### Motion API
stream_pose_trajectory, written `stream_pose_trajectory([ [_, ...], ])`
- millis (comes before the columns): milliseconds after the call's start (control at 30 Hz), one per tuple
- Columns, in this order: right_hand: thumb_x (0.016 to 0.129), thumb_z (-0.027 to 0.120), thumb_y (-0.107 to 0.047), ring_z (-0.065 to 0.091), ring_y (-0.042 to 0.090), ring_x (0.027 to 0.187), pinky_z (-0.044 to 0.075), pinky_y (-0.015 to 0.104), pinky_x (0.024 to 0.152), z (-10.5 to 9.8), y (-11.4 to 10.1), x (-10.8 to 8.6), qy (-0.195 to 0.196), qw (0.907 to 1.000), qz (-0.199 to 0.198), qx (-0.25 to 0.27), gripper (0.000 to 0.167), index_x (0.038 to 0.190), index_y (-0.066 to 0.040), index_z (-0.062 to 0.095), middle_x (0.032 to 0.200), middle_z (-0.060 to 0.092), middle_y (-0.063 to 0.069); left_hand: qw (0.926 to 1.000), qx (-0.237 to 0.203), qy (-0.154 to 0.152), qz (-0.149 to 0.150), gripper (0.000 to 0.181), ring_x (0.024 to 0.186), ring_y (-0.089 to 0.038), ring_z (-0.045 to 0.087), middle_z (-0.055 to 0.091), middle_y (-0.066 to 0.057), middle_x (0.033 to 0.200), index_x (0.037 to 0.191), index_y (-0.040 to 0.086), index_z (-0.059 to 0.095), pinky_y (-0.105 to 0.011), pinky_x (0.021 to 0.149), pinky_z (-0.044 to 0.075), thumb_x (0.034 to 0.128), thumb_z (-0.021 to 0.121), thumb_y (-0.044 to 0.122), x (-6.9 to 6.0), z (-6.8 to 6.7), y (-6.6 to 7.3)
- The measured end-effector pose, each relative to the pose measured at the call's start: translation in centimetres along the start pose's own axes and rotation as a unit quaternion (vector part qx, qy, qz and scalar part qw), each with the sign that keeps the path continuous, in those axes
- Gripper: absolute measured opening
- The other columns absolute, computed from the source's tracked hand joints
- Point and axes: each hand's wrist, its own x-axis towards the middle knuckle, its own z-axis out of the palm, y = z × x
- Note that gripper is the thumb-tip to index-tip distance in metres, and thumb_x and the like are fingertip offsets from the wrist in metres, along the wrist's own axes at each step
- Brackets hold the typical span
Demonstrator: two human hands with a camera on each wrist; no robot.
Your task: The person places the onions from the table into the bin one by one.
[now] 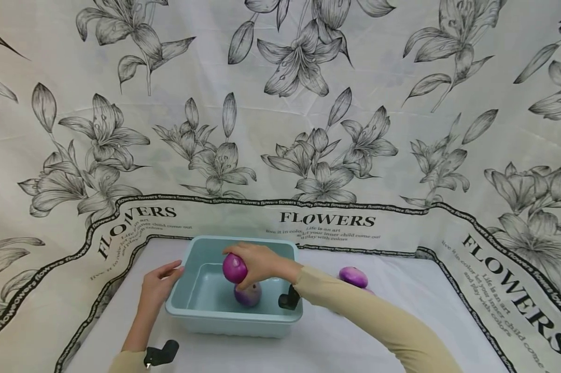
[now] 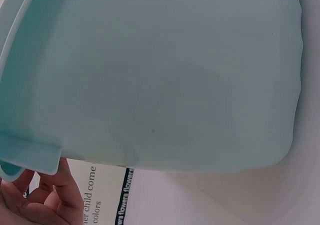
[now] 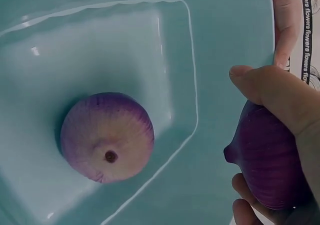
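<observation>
Floral backdrop [image 1: 299, 116], white bench [image 1: 336, 352] | right hand [image 1: 259, 260] grips purple onion [image 1: 234, 268] over blue basin [image 1: 234, 326] containing second onion [image 1: 247, 298] | left hand [image 1: 158, 280] holds basin

Wht cloth backdrop [image 1: 245, 80] w/ blk flwr print [image 1: 301, 57]; wht tabletop [image 1: 418, 285] below.

Left, far and right, your white flowery cloth [image 1: 280, 116] says "FLOWERS", "Life is an art"; its black stripe [image 1: 215, 199], "flowers".
</observation>
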Motion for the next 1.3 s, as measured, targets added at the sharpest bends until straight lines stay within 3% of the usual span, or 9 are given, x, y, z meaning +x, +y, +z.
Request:
stream_pose_trajectory([
  [367, 0.069, 0.085, -0.035, 0.057, 0.014, 0.115, 0.048, 0.03, 0.092, 1.4, -0.3, 2.1, -0.036, 0.9993, -0.002, -0.01, 0.084, 0.14, -0.021, 0.043, 0.133, 0.054, 0.001, 0.9999, -0.011, -0.004, 0.0, 0.045, 0.105, -0.032, 0.059, 0.062, -0.023, 0.115, 0.127, 0.001, 0.06, -0.03, 0.075, 0.051, 0.0929, 0.063, 0.029, 0.2, -0.1, 0.2],
  [600, 0.069, 0.085, -0.036, 0.058, 0.012, 0.113, 0.048, 0.028, 0.091, 2.6, -0.7, 3.2, -0.052, 0.9984, -0.006, -0.023, 0.083, 0.14, -0.022, 0.044, 0.13, 0.054, 0.0, 0.9999, -0.011, -0.005, -0.001, 0.044, 0.104, -0.03, 0.06, 0.063, -0.022, 0.115, 0.127, 0.001, 0.06, -0.02, 0.069, 0.046, 0.0932, 0.062, 0.029, 0.0, 0.0, 0.1],
  [1000, 0.068, 0.086, -0.036, 0.059, 0.011, 0.106, 0.049, 0.026, 0.087, 4.7, -0.7, 4.9, -0.065, 0.9975, -0.006, -0.027, 0.082, 0.139, -0.024, 0.045, 0.126, 0.053, -0.001, 0.9998, -0.02, 0.003, 0.007, 0.043, 0.104, -0.032, 0.06, 0.064, -0.021, 0.111, 0.125, -0.001, 0.061, -0.019, 0.068, 0.044, 0.0923, 0.064, 0.027, 0.1, 0.0, -0.1],
  [1300, 0.068, 0.087, -0.032, 0.056, 0.014, 0.11, 0.05, 0.027, 0.09, 6.0, -1.3, 5.1, -0.122, 0.9924, 0.012, 0.002, 0.083, 0.139, -0.024, 0.045, 0.129, 0.05, 0.001, 0.9998, -0.017, 0.005, 0.002, 0.043, 0.099, -0.029, 0.062, 0.065, -0.021, 0.11, 0.125, 0.0, 0.062, -0.026, 0.072, 0.051, 0.0924, 0.064, 0.027, 0.2, 0.1, -0.1],
])
